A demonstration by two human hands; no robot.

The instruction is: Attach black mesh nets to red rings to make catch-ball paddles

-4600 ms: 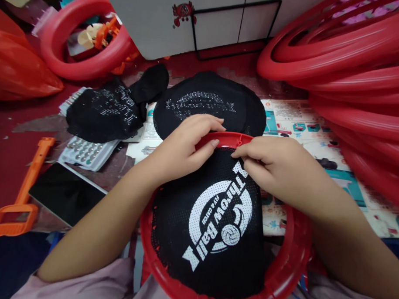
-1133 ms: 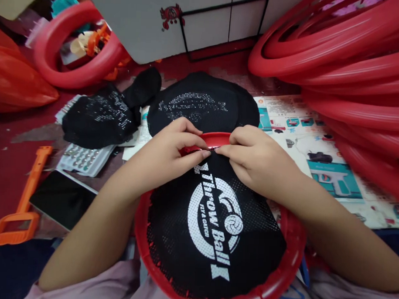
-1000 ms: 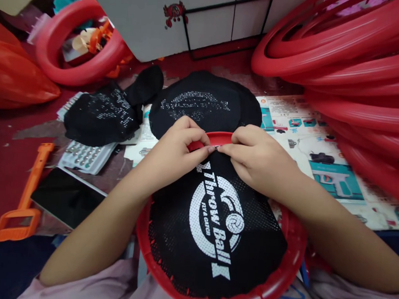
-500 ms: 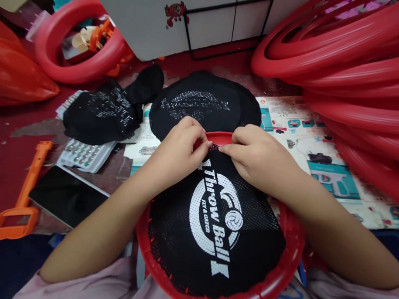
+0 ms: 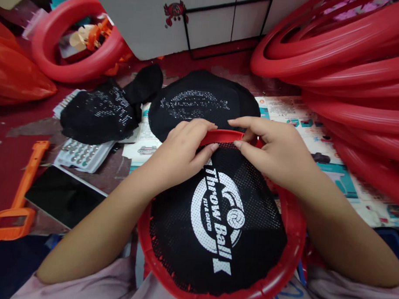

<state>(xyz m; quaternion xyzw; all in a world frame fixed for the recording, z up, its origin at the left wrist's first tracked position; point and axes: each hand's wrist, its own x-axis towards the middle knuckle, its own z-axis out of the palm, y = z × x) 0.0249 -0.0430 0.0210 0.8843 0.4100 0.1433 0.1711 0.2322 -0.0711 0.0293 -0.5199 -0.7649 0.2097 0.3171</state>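
A red plastic ring (image 5: 291,246) rests on my lap against the table edge, with a black mesh net (image 5: 257,260) printed "Throw Ball" spread inside it. Along its lower rim, the net's edge catches on small red pegs. My left hand (image 5: 183,149) grips the far left of the ring, thumb pressing the net's upper edge and fingers over the rim. On the far right, my right hand (image 5: 274,145) has its thumb at the net's edge and its index finger stretched past the rim; the other fingers are partly hidden. Between the thumbs, the net's edge lies just inside the rim.
Stacked black mesh nets (image 5: 201,97) lie beyond the ring, with crumpled black mesh (image 5: 99,111) to their left. Several red rings (image 5: 336,62) pile up at right. A tablet (image 5: 67,195), an orange handle (image 5: 21,195) and a clear tray (image 5: 84,154) sit at left.
My hands have moved apart at the far rim. The right hand has shifted right and opened its index finger from the thumb; the left fingers now reach over the rim.
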